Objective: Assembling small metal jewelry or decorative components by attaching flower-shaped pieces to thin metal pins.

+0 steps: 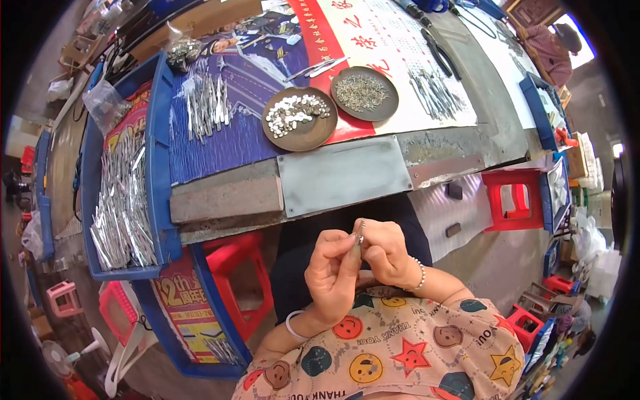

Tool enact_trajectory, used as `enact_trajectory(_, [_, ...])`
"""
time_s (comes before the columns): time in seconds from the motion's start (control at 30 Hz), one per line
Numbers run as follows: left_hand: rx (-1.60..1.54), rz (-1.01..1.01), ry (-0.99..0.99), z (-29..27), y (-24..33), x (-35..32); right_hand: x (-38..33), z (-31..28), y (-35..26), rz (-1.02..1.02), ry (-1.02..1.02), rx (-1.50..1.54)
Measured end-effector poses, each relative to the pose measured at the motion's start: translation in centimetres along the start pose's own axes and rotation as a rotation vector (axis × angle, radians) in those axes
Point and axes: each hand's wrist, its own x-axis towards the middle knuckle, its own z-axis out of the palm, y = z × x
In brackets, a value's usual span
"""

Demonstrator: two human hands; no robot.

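Observation:
My left hand (333, 277) and my right hand (387, 252) meet above my lap, in front of the bench edge. Both are closed, fingertips pinched on a small shiny metal piece (361, 236). Fingers cover most of it, so its kind cannot be made out. Beyond them lies a grey metal plate (345, 176) fixed at the bench's edge. A brown dish (285, 141) behind it holds silvery disc-like bits. To its right, another brown dish (383, 115) contains many tiny pin-like metal parts.
Slim metal pieces (209, 103) lie on the poster, left of the dishes; darker ones (435, 95) lie right. Tweezers (319, 68) and pliers (437, 55) rest farther back. A blue bin (163, 150) of metal strips stands left. Red stools (243, 283) flank me; a person (550, 57) sits far right.

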Motion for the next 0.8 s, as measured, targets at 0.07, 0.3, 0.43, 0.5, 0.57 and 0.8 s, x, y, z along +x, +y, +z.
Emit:
enact_trajectory(0.07, [0.016,0.002,-0.021,-0.1,0.0,-0.1,0.1,-0.4,0.6,0.025,-0.07,-0.027])
enact_trajectory(0.3, [-0.008,0.007,-0.023,-0.6,-0.2,0.1,0.5,0.9,-0.8,0.095,0.191,0.05])
enact_trajectory(0.43, [-0.033,0.002,-0.014,-0.9,-0.5,0.0,0.5,0.8,0.3,-0.027,0.153,-0.108])
enact_trajectory(0.5, [-0.034,0.015,-0.016,-0.9,-0.5,0.0,0.4,0.6,0.5,-0.092,0.074,-0.225])
enact_trajectory(0.57, [-0.021,0.004,-0.021,-0.9,-0.4,0.0,0.7,0.8,0.6,-0.012,0.089,-0.079])
enact_trajectory(0.8, [-0.086,-0.034,-0.005,-0.6,-1.0,-0.5,0.2,1.0,1.4,-0.136,0.206,-0.323])
